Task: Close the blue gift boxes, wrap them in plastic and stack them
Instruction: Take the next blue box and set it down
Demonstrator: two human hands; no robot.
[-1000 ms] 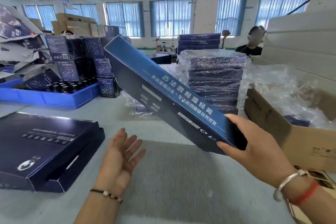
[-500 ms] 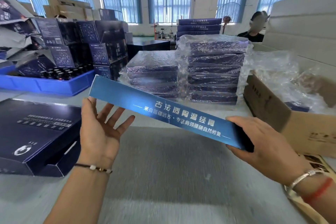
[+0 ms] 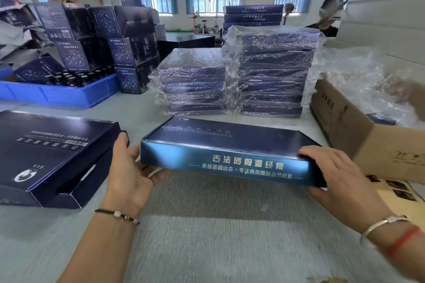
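Observation:
I hold a flat dark blue gift box (image 3: 227, 142) level above the grey table, its bright blue side with white lettering facing me. My left hand (image 3: 131, 167) cups its left end from below, thumb up beside the corner. My right hand (image 3: 340, 179) grips the right end, fingers curled over the top edge. A second blue gift box (image 3: 50, 154) lies on the table at the left, its front flap not tucked in. Behind stand two stacks of plastic-wrapped boxes (image 3: 271, 71), the left stack (image 3: 193, 80) lower.
A brown carton (image 3: 358, 145) lined with loose plastic film stands at the right. A blue crate (image 3: 59, 94) of dark bottles and piled cube boxes (image 3: 128, 53) fill the back left. Another person (image 3: 328, 18) sits behind the stacks. White foam sheets (image 3: 386, 7) rise at the far right.
The box swung down from a steep tilt to level and lower. My left hand rose from open air and took hold of the box's left end.

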